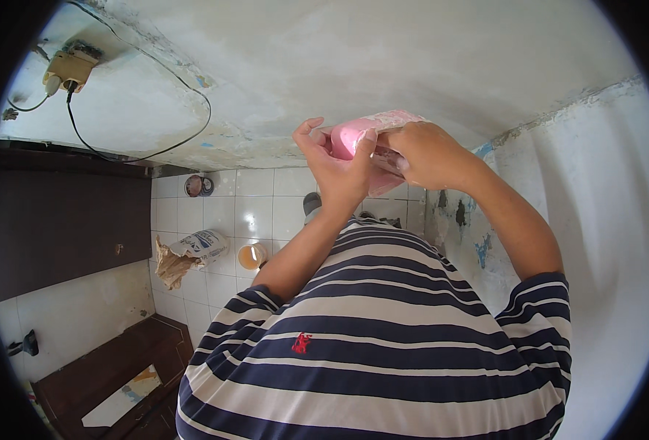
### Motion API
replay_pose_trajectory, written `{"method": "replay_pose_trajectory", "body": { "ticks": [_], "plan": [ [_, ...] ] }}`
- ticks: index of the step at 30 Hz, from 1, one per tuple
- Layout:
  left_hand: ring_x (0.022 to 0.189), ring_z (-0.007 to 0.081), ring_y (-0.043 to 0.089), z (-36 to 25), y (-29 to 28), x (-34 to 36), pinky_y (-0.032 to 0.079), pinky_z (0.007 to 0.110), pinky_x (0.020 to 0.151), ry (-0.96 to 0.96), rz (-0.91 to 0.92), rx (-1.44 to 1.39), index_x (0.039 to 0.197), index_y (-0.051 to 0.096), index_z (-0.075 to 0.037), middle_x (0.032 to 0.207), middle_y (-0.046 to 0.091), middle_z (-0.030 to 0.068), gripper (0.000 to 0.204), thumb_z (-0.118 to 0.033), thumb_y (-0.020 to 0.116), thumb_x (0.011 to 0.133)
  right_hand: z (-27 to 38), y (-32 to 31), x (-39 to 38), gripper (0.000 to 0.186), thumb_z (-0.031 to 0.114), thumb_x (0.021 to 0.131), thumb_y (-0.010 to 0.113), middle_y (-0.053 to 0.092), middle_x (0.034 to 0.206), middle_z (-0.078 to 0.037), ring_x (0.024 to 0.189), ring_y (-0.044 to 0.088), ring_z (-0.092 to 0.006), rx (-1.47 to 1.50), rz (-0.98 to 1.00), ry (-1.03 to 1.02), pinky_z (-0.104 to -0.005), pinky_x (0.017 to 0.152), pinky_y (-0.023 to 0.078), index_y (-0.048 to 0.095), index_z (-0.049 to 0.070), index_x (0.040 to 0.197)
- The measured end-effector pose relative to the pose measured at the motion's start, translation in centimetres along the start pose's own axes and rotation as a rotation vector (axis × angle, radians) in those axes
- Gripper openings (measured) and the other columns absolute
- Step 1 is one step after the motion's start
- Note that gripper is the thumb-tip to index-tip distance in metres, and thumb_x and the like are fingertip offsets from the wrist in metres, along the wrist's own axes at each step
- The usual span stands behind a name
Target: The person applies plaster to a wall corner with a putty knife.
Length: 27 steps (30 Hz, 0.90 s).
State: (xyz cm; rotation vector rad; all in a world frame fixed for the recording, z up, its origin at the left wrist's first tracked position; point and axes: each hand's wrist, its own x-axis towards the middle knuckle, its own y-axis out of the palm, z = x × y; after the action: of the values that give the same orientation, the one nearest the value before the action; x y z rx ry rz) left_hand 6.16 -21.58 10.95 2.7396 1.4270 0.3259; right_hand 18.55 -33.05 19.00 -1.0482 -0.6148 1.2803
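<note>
In front of my chest, close to the plastered wall (441, 44), my left hand (339, 165) grips a pink plastic container (350, 138). The thumb presses on its near side and the fingers wrap round the left. White paste is smeared along its upper edge. My right hand (434, 154) is closed at the container's right side, with its fingers bent in toward the pink plastic. Something flat and pale shows between the two hands, but I cannot make out its kind. The right fingertips are partly hidden. Wet white smears show on the fingers.
On the tiled floor (255, 183) at left stand a bucket of pale liquid (251, 256), a torn paper sack (192, 253) and a small round tin (194, 185). A power socket with cords (70, 70) hangs on the wall. Dark furniture (68, 227) lines the left.
</note>
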Motion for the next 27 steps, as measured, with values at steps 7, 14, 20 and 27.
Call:
{"method": "replay_pose_trajectory", "body": {
  "ticks": [7, 14, 20, 27],
  "plan": [
    [0.095, 0.0204, 0.058, 0.4, 0.1, -0.3, 0.048, 0.034, 0.083, -0.005, 0.007, -0.009, 0.136, 0.029, -0.001, 0.102, 0.057, 0.0148, 0.078, -0.018, 0.084, 0.083, 0.6, -1.7, 0.0, 0.035, 0.003, 0.083, 0.066, 0.071, 0.101, -0.02, 0.091, 0.064, -0.042, 0.095, 0.124, 0.071, -0.0478, 0.083, 0.052, 0.067, 0.002, 0.118],
    [0.093, 0.0179, 0.06, 1.5, -0.2, 0.4, 0.049, 0.03, 0.08, -0.02, 0.05, 0.038, 0.139, 0.026, -0.005, 0.104, 0.06, 0.0163, 0.071, -0.014, 0.077, 0.09, -1.8, -1.5, -1.9, 0.035, 0.008, 0.089, 0.068, 0.071, 0.109, -0.022, 0.099, 0.065, -0.0396, 0.312, -0.061, -0.028, -0.0453, 0.088, 0.052, 0.068, 0.004, 0.124],
    [0.094, 0.018, 0.058, 0.6, 0.0, 0.5, 0.047, 0.031, 0.083, -0.071, 0.04, -0.061, 0.139, 0.025, -0.005, 0.104, 0.057, 0.0153, 0.075, -0.018, 0.078, 0.088, -1.1, -4.3, -2.9, 0.036, 0.006, 0.088, 0.064, 0.073, 0.113, -0.017, 0.095, 0.069, -0.0371, -0.006, -0.077, 0.221, -0.0479, 0.083, 0.054, 0.071, 0.009, 0.123],
    [0.095, 0.0168, 0.057, 1.3, 0.6, 0.3, 0.047, 0.031, 0.084, 0.117, 0.046, -0.046, 0.139, 0.025, -0.009, 0.108, 0.057, 0.0161, 0.065, -0.006, 0.07, 0.092, -3.0, -0.4, -1.9, 0.029, 0.006, 0.089, 0.062, 0.072, 0.106, -0.015, 0.093, 0.068, -0.0375, -0.245, -0.206, 0.025, -0.0493, 0.084, 0.054, 0.07, 0.007, 0.116]
  ]
}}
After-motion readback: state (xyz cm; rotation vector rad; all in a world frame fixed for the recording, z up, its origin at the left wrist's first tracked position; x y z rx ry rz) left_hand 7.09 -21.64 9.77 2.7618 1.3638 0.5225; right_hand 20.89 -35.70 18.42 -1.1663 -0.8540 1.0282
